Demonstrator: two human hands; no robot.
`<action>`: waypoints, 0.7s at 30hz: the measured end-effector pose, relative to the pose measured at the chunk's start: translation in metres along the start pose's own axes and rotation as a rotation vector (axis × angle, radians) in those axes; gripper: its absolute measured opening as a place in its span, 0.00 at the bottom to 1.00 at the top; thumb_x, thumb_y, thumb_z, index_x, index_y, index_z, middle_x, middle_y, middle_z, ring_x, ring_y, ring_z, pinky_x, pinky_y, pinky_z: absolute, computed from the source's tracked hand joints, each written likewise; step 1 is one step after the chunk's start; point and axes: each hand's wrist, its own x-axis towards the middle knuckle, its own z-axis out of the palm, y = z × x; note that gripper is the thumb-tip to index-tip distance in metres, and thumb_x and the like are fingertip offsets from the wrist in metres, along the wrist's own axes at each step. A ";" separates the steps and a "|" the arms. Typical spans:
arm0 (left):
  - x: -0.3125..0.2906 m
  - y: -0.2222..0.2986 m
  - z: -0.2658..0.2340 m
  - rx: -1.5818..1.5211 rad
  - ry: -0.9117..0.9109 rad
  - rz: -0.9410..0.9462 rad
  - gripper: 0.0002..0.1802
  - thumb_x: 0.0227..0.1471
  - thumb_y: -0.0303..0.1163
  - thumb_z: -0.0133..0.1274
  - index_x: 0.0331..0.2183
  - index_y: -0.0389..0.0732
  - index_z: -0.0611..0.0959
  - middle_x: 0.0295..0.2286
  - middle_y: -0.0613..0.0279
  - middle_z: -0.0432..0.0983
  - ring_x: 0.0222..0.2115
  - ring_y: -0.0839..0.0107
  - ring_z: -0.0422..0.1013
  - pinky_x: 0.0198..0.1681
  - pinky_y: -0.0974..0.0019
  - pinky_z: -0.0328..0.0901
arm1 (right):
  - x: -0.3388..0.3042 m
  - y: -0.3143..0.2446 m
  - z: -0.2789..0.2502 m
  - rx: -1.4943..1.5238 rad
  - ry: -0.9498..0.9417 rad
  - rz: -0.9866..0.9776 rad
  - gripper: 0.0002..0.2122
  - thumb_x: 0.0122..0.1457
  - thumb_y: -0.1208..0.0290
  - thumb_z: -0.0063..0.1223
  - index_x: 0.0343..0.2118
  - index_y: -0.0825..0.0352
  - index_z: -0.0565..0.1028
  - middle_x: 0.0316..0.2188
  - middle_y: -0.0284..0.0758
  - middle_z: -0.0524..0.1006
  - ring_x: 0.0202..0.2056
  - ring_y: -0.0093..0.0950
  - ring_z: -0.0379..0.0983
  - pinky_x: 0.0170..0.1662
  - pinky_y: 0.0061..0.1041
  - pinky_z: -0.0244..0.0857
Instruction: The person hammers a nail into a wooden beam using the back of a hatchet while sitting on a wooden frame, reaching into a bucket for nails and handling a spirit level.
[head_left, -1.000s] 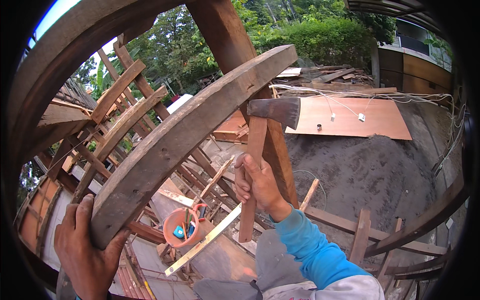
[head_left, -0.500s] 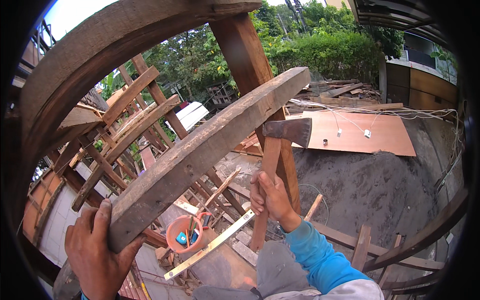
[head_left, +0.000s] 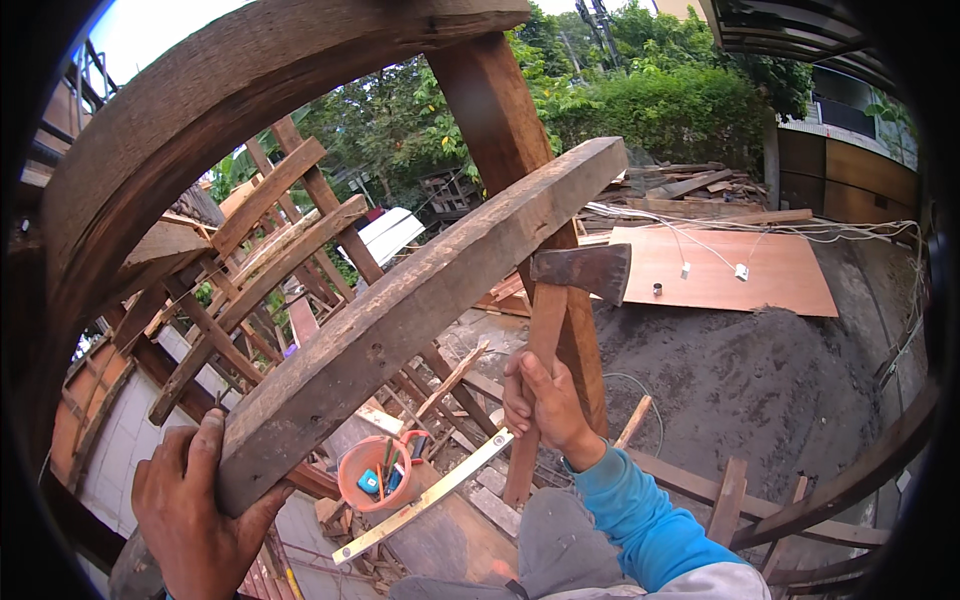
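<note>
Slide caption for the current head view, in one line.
Left hand grips the near end of a wooden beam; right hand holds an axe by the handle.

Outdoor building site, timber work. How I can tell: rough wood frame around me, beam and axe in my grip, tool bucket and level below, scrap wood lying about, sand heap and plywood off to my right, plank pile beyond, trees behind that.

post partly hidden behind beam, tools in bucket indistinct
</note>
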 end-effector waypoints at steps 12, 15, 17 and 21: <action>0.006 0.003 0.004 0.023 0.058 0.041 0.43 0.28 0.56 0.65 0.44 0.37 0.77 0.35 0.52 0.73 0.32 0.52 0.69 0.36 0.56 0.62 | -0.005 -0.009 -0.007 -0.079 0.090 0.019 0.18 0.64 0.50 0.43 0.34 0.64 0.65 0.10 0.28 0.57 0.08 0.19 0.56 0.11 0.21 0.57; 0.000 0.001 0.003 0.039 0.061 0.028 0.42 0.27 0.52 0.66 0.44 0.37 0.77 0.35 0.52 0.73 0.33 0.52 0.70 0.37 0.56 0.62 | -0.004 -0.009 -0.005 -0.075 0.074 0.038 0.18 0.64 0.50 0.43 0.35 0.64 0.65 0.10 0.28 0.57 0.08 0.19 0.56 0.11 0.21 0.56; 0.000 0.001 0.003 0.042 0.070 0.027 0.42 0.26 0.51 0.67 0.44 0.37 0.77 0.36 0.52 0.73 0.33 0.52 0.70 0.37 0.55 0.62 | -0.004 -0.010 -0.004 -0.050 0.048 0.050 0.18 0.65 0.52 0.42 0.35 0.66 0.65 0.11 0.29 0.59 0.09 0.19 0.56 0.12 0.20 0.56; 0.002 0.002 0.004 0.045 0.128 0.080 0.42 0.24 0.51 0.69 0.43 0.38 0.78 0.33 0.55 0.73 0.29 0.57 0.69 0.33 0.58 0.61 | -0.004 -0.008 -0.004 -0.042 0.068 0.048 0.18 0.64 0.51 0.43 0.35 0.64 0.65 0.10 0.28 0.57 0.08 0.20 0.54 0.11 0.20 0.56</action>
